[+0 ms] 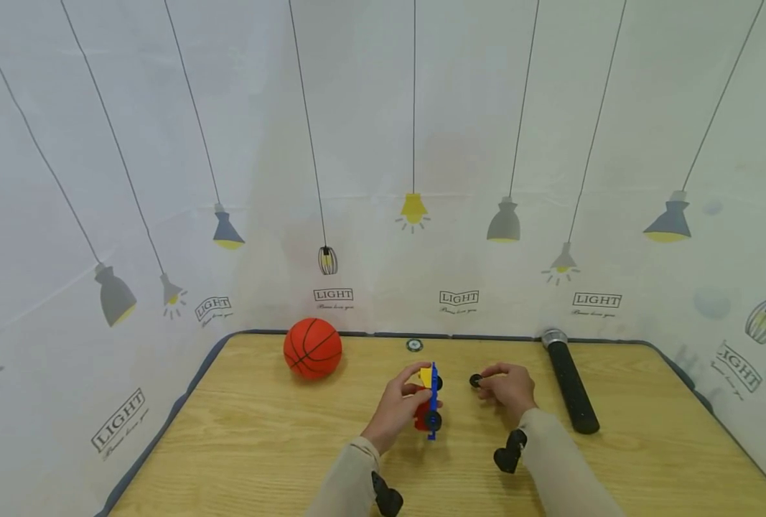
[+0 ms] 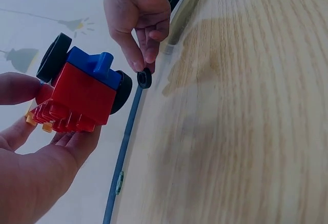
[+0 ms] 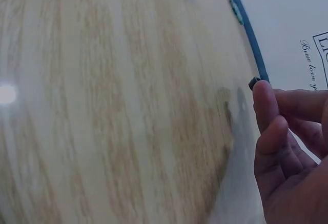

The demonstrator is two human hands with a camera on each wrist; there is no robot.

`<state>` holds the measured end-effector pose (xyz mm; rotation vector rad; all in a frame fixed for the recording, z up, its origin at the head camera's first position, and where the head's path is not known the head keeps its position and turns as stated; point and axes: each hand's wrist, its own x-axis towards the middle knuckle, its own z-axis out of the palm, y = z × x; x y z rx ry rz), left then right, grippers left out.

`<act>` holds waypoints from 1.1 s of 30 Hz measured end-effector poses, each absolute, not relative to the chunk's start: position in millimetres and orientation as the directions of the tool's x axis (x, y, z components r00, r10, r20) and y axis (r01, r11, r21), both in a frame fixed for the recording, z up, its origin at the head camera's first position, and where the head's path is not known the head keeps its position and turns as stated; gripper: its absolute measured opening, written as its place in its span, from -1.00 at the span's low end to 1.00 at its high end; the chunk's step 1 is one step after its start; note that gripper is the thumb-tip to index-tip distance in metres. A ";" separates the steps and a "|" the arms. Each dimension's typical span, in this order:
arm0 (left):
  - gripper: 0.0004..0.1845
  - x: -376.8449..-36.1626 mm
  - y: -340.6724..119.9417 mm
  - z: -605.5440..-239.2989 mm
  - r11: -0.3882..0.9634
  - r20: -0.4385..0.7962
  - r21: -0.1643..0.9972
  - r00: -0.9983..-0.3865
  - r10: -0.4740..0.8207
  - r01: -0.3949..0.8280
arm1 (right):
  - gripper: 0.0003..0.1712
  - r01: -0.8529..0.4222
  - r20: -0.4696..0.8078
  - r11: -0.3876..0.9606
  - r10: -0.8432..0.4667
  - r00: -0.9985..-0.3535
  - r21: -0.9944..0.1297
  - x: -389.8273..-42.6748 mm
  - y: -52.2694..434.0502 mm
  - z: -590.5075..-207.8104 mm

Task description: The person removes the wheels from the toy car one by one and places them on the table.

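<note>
My left hand [image 1: 392,407] grips a toy block truck [image 1: 433,395] with a blue base, red and yellow blocks and black wheels. The truck is tipped on its side, its wheels turned toward my right. In the left wrist view, the red block [image 2: 84,98] faces the camera with studs pointing down, and a black wheel sits on either side of the blue base. To the right, thumb and fingertips of my right hand [image 1: 512,389] pinch a small black wheel [image 1: 476,380], held apart from the truck. The right wrist view shows only its dark edge [image 3: 253,83] past the thumb.
A red basketball [image 1: 313,349] is at the back left of the wooden table [image 1: 240,438]. A small round disc [image 1: 415,345] lies near the back edge. On the right lies a black microphone [image 1: 573,384] with a silver head. A printed curtain [image 1: 370,143] surrounds the table.
</note>
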<state>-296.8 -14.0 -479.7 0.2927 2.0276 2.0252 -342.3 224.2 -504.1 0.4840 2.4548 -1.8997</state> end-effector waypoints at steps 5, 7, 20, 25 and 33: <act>-0.48 -297.8 -13.8 -477.8 -0.002 -0.037 0.999 -0.943 0.332 -0.040 | -0.75 0.253 -0.184 0.266 0.258 -0.948 -0.930 -349.1 224.0 -504.2; -0.48 -298.1 -13.2 -477.3 -0.001 -0.036 0.999 -0.942 0.333 -0.038 | -0.75 0.253 -0.180 0.277 0.264 -0.948 -0.927 -351.0 225.4 -504.1; -0.49 -298.6 -13.5 -480.0 0.008 -0.032 0.999 -0.942 0.333 -0.031 | -0.77 0.306 -0.215 0.304 0.299 -0.930 -0.902 -356.0 234.1 -510.3; -0.49 -299.5 -13.9 -479.6 0.022 -0.034 0.999 -0.943 0.331 -0.028 | -0.78 0.326 -0.238 0.270 0.313 -0.919 -0.906 -358.8 234.6 -511.3; -0.49 -299.4 -14.9 -480.0 0.029 -0.049 0.999 -0.940 0.337 -0.042 | -0.74 0.345 -0.258 0.255 0.318 -0.912 -0.904 -360.7 234.7 -513.4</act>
